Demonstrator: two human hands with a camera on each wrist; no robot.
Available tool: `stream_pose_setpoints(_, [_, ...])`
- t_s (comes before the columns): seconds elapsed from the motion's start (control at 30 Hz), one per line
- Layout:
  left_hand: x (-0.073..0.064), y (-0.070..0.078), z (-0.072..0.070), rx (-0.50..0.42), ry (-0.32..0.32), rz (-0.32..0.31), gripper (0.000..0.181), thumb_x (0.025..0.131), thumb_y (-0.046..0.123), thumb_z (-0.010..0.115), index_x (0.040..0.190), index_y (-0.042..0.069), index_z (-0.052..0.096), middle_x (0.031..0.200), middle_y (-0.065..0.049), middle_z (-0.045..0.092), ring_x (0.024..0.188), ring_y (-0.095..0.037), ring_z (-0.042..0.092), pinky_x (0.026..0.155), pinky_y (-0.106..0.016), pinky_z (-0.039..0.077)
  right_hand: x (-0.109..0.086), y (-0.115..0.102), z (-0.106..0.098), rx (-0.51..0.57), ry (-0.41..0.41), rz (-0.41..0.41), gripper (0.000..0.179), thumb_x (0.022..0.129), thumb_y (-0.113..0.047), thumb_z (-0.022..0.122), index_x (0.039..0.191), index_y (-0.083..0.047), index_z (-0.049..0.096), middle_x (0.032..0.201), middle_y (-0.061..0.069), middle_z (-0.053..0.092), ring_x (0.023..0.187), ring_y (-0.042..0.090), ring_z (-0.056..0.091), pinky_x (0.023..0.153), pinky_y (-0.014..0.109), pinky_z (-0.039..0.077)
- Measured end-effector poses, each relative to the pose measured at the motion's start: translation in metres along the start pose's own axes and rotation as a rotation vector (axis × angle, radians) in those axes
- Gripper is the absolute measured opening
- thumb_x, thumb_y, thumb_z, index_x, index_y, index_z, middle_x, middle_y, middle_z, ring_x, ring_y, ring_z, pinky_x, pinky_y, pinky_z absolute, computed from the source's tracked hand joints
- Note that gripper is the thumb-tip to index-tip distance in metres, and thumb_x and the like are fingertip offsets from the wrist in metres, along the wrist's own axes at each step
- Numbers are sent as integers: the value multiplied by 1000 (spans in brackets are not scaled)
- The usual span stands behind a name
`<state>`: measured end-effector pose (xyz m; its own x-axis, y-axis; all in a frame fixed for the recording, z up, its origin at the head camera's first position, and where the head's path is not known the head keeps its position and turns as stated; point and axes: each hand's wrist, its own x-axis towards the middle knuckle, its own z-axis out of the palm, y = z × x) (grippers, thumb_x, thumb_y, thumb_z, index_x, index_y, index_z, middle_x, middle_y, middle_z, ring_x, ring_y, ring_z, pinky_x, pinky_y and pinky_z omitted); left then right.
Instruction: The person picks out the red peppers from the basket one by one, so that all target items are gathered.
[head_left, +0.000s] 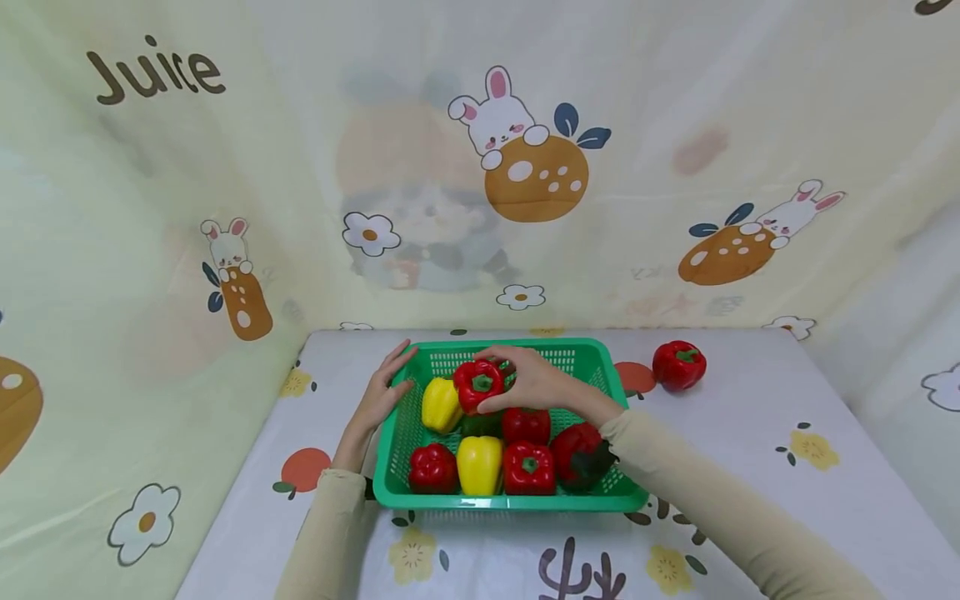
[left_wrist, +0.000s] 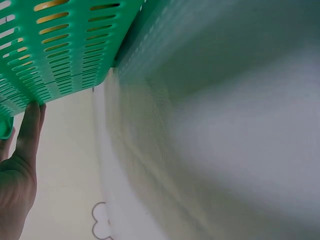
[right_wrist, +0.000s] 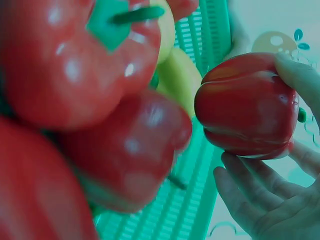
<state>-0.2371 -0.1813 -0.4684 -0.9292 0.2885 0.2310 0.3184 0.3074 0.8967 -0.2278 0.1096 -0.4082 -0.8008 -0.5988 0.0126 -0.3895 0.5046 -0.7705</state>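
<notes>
My right hand (head_left: 534, 380) grips a red bell pepper (head_left: 472, 392) between thumb and fingers, above the far left part of a green plastic basket (head_left: 510, 502). In the right wrist view the thumb lies on top of this pepper (right_wrist: 245, 110) and the fingers (right_wrist: 250, 195) support it from below. My left hand (head_left: 375, 402), its fingers fairly straight, rests against the basket's left side; in the left wrist view its fingertips touch the slotted wall (left_wrist: 65, 55). Inside the basket are yellow bell peppers (head_left: 480, 467), several red ones (head_left: 529, 468) and a dark green one (head_left: 482, 425), partly hidden.
Another red bell pepper (head_left: 679, 365) stands on the table to the right of the basket. A patterned cloth (head_left: 750, 467) covers the table, and printed sheets (head_left: 645, 100) hang behind it and along its sides.
</notes>
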Motion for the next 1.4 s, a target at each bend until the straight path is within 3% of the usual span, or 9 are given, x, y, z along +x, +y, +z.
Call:
stream_pose_setpoints(0.23, [-2,-2,0,-29,20,-21,54,90,-12,52,143,-10,42,159,-25,23,147,-43,15,114,-64,13,-12,9,-17,15,50,43,71,77,-39,83,139,-18,54,125,5,60,109,28,56,73,32,56])
stream_pose_setpoints(0.47, [-3,-3,0,-27,9,-15,55,89,-12,51,143,-11,41,158,-26,22,146,-44,15,113,-65,14,-29,11,-35,20,126,60,72,77,-37,84,138,-17,54,126,6,60,108,28,58,79,35,56])
stream_pose_setpoints(0.77, [-3,-2,0,-27,4,-23,55,90,-11,51,144,-10,41,159,-25,22,147,-43,14,113,-64,14,-52,34,-58,69,167,53,74,77,-31,85,140,-13,52,127,10,61,107,31,59,79,37,58])
stream_pose_setpoints(1.2, [-1,1,2,-56,-3,-21,55,90,-11,51,144,-10,40,159,-24,21,147,-43,13,114,-64,13,-103,64,-103,29,294,151,76,84,-27,79,147,-6,42,134,18,55,112,35,57,83,43,56])
stream_pose_setpoints(1.4, [-1,2,2,-61,-9,-39,55,91,-11,50,145,-9,40,160,-23,20,148,-41,12,114,-64,13,-127,81,-113,-7,339,211,76,86,-33,76,148,-6,40,134,23,54,113,41,55,72,42,58])
